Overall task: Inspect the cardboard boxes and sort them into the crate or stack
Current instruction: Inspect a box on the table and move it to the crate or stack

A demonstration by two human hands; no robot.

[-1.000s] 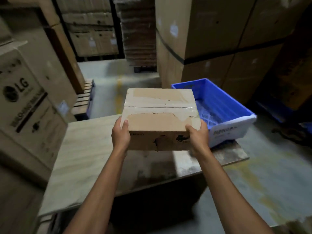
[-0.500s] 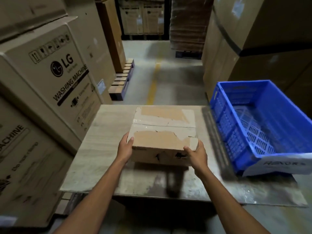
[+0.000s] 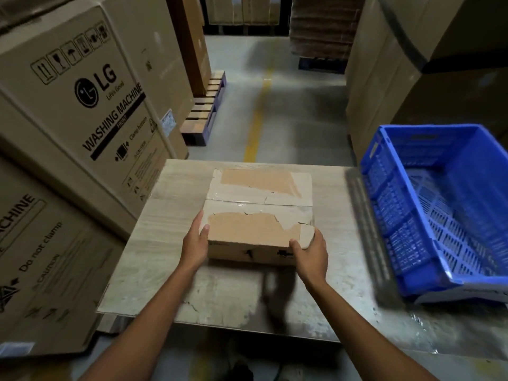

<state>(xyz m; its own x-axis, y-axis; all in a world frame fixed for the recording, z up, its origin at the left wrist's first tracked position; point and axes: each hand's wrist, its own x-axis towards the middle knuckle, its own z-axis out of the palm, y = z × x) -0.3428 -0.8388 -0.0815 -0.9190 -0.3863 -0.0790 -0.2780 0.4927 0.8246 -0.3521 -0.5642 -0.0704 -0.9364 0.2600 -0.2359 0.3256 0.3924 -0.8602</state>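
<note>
Our left grip (image 3: 193, 244) and right grip (image 3: 312, 253) clamp the box (image 3: 258, 215) at its near corners. We fear its torn top could peel, dropping it short of the crate (image 3: 439, 202).

wood tbl (image 3: 170, 215) | on it: cardboard box (image 3: 258, 232) ctr, blue crate (image 3: 395, 215) R

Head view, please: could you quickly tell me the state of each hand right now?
Left hand: grips the cardboard box at its near left corner.
Right hand: grips the same box at its near right corner.
</note>
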